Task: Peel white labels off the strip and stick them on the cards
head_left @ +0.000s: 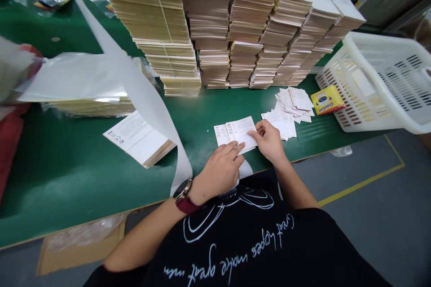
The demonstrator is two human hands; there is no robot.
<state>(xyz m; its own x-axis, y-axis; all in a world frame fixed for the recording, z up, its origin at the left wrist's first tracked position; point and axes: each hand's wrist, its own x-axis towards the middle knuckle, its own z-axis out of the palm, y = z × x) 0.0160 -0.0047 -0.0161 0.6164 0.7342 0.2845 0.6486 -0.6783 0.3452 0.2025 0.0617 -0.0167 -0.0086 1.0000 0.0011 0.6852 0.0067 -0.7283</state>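
Observation:
Several white printed cards (240, 129) lie overlapped on the green table in front of me. My left hand (222, 166), with a watch on its wrist, rests on their lower edge, fingers stretched out. At the right end of these cards, my right hand (269, 141) pinches the edge of the top card between thumb and fingers. Just beyond that hand is a loose, messy pile of similar cards (292, 103). To the left, a neat block of printed cards (136, 139) lies at an angle, partly under a long white paper strip (148, 94).
Tall stacks of cards (208, 22) line the back of the green table (84, 179). A white plastic basket (377, 80) stands at the right, with a yellow ColaCao packet (326, 99) against it. Clear plastic wrap covers a bundle (81, 80) at the left.

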